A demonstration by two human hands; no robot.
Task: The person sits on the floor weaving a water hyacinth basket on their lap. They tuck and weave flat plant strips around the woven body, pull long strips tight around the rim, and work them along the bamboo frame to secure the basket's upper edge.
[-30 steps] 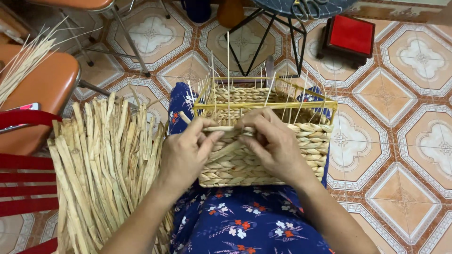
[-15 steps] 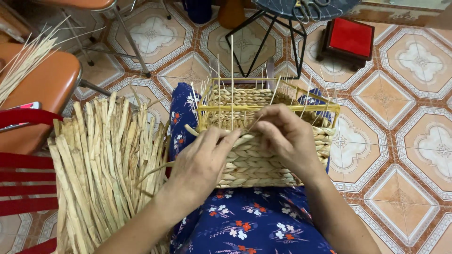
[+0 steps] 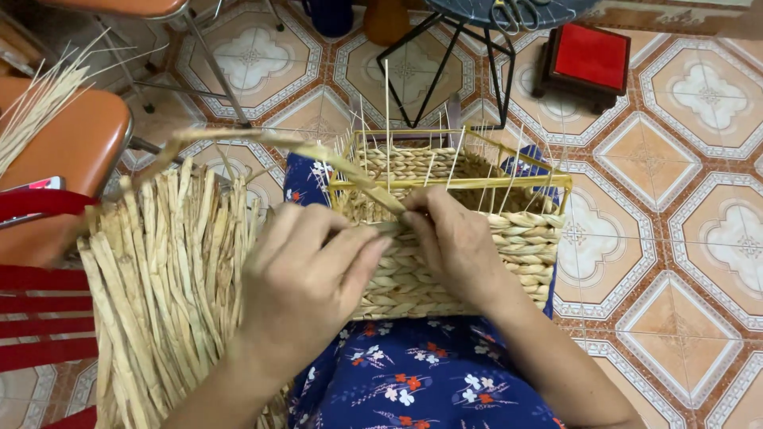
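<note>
Head view: both hands' fingers (image 3: 445,208) pinch a straw strand (image 3: 262,143) at the woven basket (image 3: 509,238), dried-straw bundle (image 3: 159,270) alongside.

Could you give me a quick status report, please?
Both hands, left and right, on woven basket. Flat straw strand pinched at rim. Loose straw bundle alongside.

Half-woven straw basket (image 3: 469,238) on lap, over blue floral skirt (image 3: 413,381); thin upright stakes rise from yellow frame rim. Left hand (image 3: 306,282) against basket's near wall, fingers curled. Right hand (image 3: 457,242) pinches flat straw strand (image 3: 262,143) at rim; strand runs up-left. Bundle of dried straw (image 3: 159,278) just beside left forearm. Orange chair seat (image 3: 67,151) far left, red stool (image 3: 588,56) top right, patterned tile floor (image 3: 675,159).
</note>
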